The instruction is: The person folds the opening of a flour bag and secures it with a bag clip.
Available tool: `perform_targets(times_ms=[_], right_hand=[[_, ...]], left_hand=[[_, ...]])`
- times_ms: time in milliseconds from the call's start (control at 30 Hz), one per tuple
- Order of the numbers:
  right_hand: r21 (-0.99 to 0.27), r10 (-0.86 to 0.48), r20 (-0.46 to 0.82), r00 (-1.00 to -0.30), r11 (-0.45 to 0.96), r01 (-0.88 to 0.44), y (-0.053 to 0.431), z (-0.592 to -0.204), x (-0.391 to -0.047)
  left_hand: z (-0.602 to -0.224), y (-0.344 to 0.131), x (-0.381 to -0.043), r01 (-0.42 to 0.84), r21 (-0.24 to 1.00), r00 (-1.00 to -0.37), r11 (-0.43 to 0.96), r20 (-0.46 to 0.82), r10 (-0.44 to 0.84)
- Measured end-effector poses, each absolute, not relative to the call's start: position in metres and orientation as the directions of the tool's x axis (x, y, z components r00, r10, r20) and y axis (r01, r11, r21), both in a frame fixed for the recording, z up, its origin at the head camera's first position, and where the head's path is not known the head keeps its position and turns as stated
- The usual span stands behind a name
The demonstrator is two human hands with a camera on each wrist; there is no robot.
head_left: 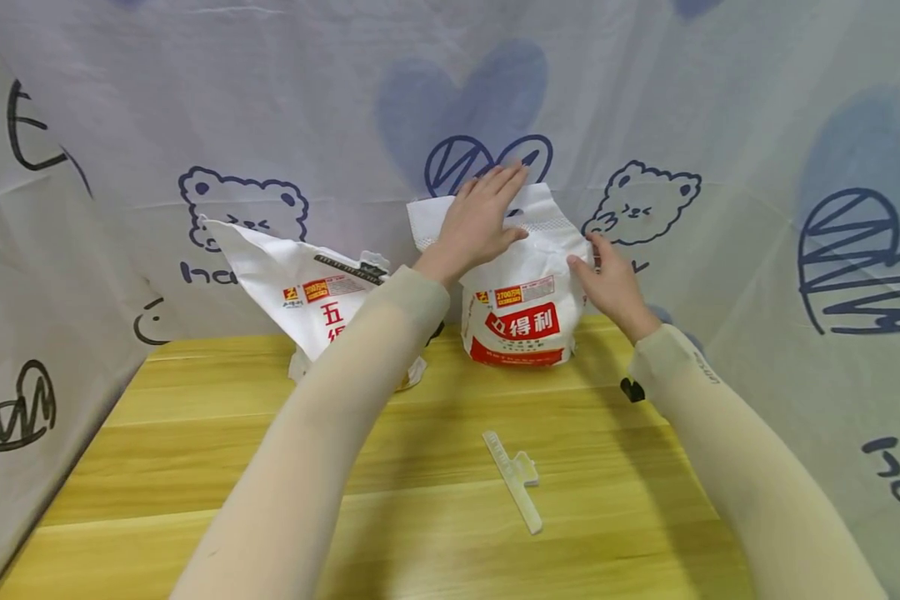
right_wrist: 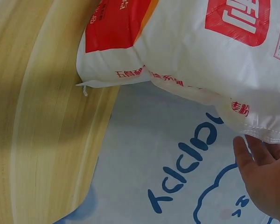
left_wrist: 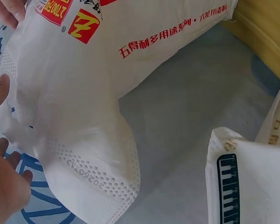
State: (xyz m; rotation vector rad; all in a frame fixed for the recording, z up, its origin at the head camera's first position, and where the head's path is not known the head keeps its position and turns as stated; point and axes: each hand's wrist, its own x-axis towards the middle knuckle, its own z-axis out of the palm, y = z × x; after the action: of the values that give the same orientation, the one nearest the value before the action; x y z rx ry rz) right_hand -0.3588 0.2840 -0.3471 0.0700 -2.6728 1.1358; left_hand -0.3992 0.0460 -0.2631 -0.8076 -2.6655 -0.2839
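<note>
A white and red flour bag (head_left: 525,321) stands upright at the back of the table, its upper part loose and creased. My left hand (head_left: 483,217) lies across the bag's top with its fingers straight and nothing gripped. At the bag's upper right edge, my right hand (head_left: 611,283) touches the side with loosely extended fingers. The right wrist view shows that hand (right_wrist: 263,172) at the stitched corner, some fingertips hidden by the bag. A white sealing clip (head_left: 513,483) lies on the table in front of the bag.
To the left stands a second flour bag (head_left: 292,283), its top folded and held by a dark sealing clip (head_left: 345,268); my left forearm partly covers it. A printed cloth (head_left: 330,92) hangs behind the wooden table (head_left: 217,433). A small black object (head_left: 632,389) lies beside my right sleeve.
</note>
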Motion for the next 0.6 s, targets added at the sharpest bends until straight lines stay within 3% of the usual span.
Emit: perform_targets(times_ms=[367,600], right_hand=[[-0.732,0.103,0.266,-0.958,0.668,-0.132,0.28,-0.348,-0.352],[-0.746,0.134,0.341,-0.931,0.641,-0.181,0.282,-0.353,-0.349]], left_hand=[[-0.275,0.044,-0.398,0.589,0.083,-0.755,0.804,0.41,0.511],[-0.285,0.038,-0.394,0.656,0.073,-0.66,0.751,0.538,0.525]])
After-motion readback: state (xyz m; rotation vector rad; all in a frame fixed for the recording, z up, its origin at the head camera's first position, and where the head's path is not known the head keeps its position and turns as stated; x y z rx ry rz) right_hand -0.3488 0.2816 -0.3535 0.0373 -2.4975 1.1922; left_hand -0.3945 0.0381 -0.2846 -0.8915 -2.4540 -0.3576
